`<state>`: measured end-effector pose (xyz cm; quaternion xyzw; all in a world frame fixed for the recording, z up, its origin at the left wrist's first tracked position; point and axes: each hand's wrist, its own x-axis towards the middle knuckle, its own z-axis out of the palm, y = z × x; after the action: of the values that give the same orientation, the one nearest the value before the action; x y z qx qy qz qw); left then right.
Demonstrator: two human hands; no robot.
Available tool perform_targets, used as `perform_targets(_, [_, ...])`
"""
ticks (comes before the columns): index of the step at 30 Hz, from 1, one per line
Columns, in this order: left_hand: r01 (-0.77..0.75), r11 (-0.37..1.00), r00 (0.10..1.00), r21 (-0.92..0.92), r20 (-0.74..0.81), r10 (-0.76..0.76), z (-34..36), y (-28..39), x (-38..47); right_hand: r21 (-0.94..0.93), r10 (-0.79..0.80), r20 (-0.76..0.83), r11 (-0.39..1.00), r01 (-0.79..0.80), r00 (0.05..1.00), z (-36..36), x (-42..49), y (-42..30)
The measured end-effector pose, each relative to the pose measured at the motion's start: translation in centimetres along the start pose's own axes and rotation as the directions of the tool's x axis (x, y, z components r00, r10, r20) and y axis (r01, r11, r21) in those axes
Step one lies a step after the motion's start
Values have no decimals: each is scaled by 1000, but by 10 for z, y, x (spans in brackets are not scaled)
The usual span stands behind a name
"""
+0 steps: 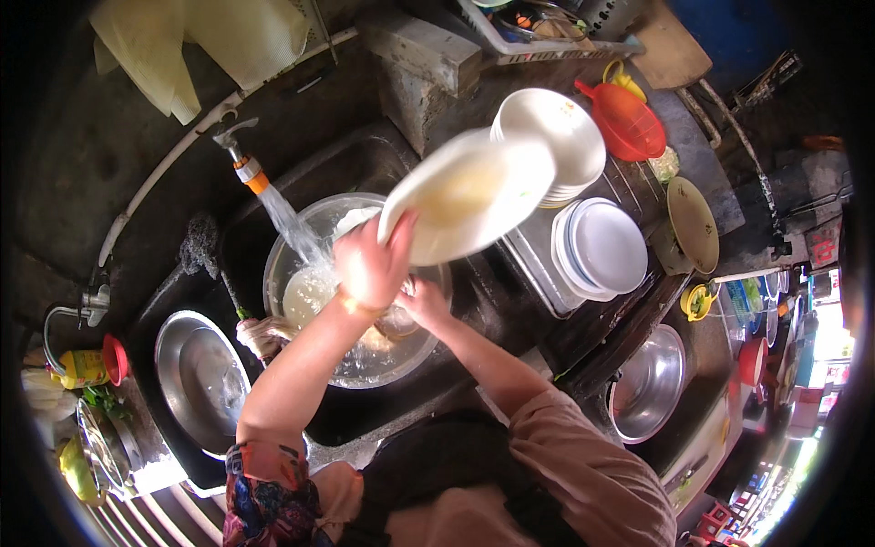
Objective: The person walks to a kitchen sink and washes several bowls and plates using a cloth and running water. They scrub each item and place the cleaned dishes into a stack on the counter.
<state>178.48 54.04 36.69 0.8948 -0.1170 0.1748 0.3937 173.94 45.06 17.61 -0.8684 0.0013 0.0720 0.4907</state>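
Observation:
My left hand, with a bracelet at its wrist, grips the near edge of a large white dish. The dish is tilted above the basin's right side and blurred by motion, with a yellowish patch inside. Below it, my right hand is over the right part of a round basin, its fingers partly hidden; whether they hold anything is unclear. Water pours from a tap with an orange fitting into the basin. Pale dishes lie in the water there.
To the right stand a stack of white bowls and a stack of plates on a metal tray. A red strainer lies behind. At left are a steel basin, a scrubber and a cloth-headed mop.

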Motion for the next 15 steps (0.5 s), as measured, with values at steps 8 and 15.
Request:
perform_targets(8, [369,834,863,-410,485,-144,99,68,92,162,-31,-26,986,34,999,2,-18,4])
perform_targets(15, [640,495,719,-588,685,-117,121,58,79,777,232,198,556,-296,952,3,-8,63])
